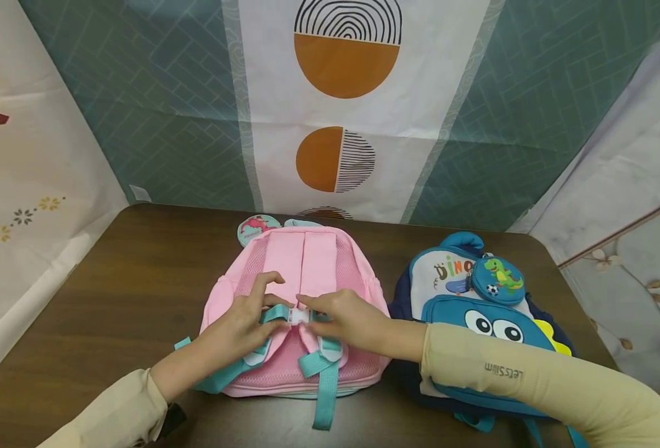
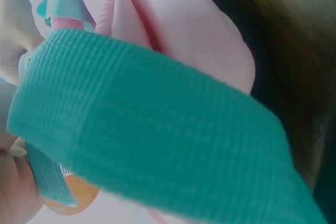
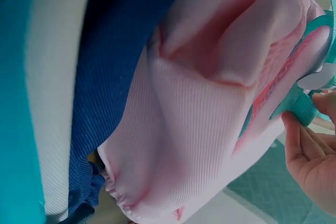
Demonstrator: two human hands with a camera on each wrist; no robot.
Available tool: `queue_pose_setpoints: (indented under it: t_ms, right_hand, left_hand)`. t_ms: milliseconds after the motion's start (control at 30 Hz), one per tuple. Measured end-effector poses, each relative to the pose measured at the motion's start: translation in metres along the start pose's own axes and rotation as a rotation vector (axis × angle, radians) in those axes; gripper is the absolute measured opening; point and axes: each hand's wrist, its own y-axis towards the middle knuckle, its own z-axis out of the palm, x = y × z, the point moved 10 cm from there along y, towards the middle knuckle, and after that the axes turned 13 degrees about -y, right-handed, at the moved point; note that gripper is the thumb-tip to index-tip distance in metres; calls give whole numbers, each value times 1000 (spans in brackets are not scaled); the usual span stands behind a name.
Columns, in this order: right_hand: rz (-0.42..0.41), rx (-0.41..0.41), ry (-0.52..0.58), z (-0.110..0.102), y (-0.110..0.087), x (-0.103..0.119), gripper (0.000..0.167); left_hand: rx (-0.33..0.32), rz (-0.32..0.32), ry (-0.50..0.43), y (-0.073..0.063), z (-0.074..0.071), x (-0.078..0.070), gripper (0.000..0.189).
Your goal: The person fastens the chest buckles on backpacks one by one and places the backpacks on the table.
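A pink child's backpack lies on the table with its shoulder-strap side up. A white plastic buckle joins the teal webbing strap across its middle. My left hand pinches this strap just left of the buckle. On the buckle's other side, my right hand holds the strap's right end between thumb and fingers; the right wrist view shows those fingers on the teal webbing. In the left wrist view a loose teal strap covers most of the scene, hiding much of the left hand's grip.
A blue dinosaur backpack stands right of the pink one, partly under the right forearm. A round pink-and-teal tag sticks out behind the pink bag. Teal strap ends hang toward the front of the brown table. Patterned cloth hangs behind.
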Motion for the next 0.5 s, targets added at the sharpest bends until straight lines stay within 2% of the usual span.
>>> queue_pose_setpoints:
  t_ms: [133,233,367,500]
  right_hand:
    - [15,12,4,0,-2,1,51]
    - [2,23,-53,-1,-1,7,53]
    - [-23,49,-214,-2,-2,14,53]
    - [35,110,-261,-2,-14,6,48]
  left_hand:
    - [-12,13,-20,1,5,-1,85]
    - [26,-22,36,1,15,0,98]
    - [163,-107,128,2,29,3,100]
    - [371,-261,150,1,38,9,95]
